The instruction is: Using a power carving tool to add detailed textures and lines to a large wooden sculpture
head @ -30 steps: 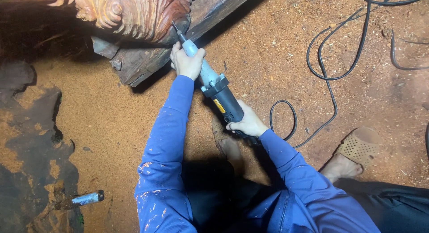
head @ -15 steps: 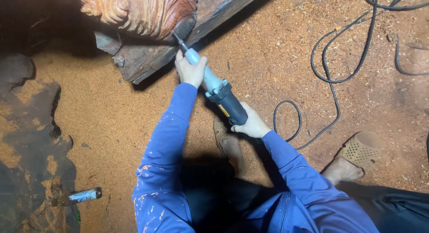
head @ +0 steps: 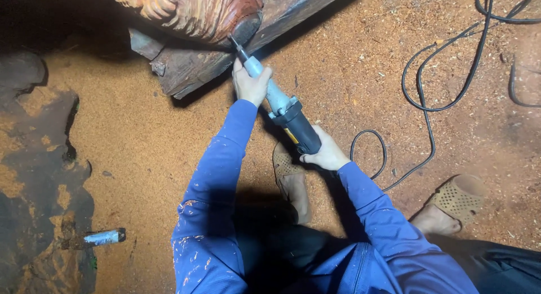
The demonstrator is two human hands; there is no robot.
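I saw both fists wrapped tight: left hand [head: 251, 85] on the die grinder [head: 284, 115] neck, right hand [head: 326, 154] on its black body; bit touched the ridged carved wood [head: 197, 12] upper centre, sawdust floor [head: 146, 153] open left.

Left hand [head: 251, 85] extended and clenched; right hand [head: 326, 154] clenched nearer.

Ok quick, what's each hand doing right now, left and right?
Left hand: closed around the grey front neck of the power carving tool.
Right hand: closed around the tool's black rear body.
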